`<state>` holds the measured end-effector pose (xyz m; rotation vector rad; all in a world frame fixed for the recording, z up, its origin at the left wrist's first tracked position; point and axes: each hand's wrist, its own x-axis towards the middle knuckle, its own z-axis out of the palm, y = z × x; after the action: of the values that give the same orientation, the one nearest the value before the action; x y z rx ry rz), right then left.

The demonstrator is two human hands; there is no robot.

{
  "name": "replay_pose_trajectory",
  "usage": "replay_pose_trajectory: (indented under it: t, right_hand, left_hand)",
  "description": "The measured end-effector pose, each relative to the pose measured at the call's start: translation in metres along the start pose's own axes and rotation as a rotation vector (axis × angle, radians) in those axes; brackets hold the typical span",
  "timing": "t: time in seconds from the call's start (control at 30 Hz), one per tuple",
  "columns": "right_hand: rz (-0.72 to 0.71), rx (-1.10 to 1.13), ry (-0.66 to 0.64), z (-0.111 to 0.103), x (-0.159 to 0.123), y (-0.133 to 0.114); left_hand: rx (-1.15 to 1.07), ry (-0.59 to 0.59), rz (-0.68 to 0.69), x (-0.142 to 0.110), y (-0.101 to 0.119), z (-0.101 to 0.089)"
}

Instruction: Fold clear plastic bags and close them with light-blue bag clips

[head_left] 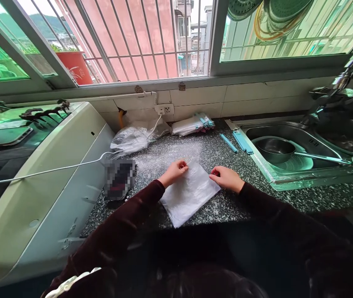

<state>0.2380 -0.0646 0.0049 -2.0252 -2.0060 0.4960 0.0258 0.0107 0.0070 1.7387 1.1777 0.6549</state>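
Note:
A flat, whitish translucent plastic bag (189,194) lies at a slant on the speckled countertop in front of me. My left hand (174,173) is closed in a pinch at the bag's upper left edge. On the other side, my right hand (227,179) has its thumb and fingers pinched together at the upper right edge. Beyond the hands rests a stack of clear bags (192,125) with light blue strips at one end. Two groups of blue strips, a single strip (228,143) and a small bundle (242,142), lie to the right.
A sink (319,154) with a dark pan (274,150) inside is on the right. Crumpled clear plastic (129,139) lies at the back left, near a wall socket (164,109). A blurred dark object (120,180) sits left of my hands, under a white cable (71,166).

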Motion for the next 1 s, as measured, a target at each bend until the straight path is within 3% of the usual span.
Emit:
replay_pose_trajectory:
  t: [0.2,0.43,0.53,0.67,0.8,1.0]
  right_hand:
    - [-0.134,0.245,-0.107,0.01,0.027,-0.015]
    - [-0.238,0.685,-0.34,0.017,0.047,-0.043]
    - [-0.31,0.708,-0.386,0.017,0.053,-0.051]
    - [-0.365,0.676,-0.377,0.018,0.056,-0.058]
    - [-0.388,0.647,-0.302,0.019,0.056,-0.061]
    - [-0.44,0.585,-0.276,0.019,0.061,-0.061]
  left_hand:
    - [-0.122,0.114,-0.046,-0.03,-0.003,-0.007]
    - [-0.091,0.095,0.052,-0.054,-0.017,-0.021]
    - [-0.056,0.118,0.148,-0.053,-0.022,-0.029]
    - [-0.077,0.059,0.17,-0.047,-0.028,-0.035]
    - [-0.175,0.021,0.091,-0.043,-0.032,-0.032]
    - [-0.322,-0.138,-0.021,-0.03,-0.026,-0.024]
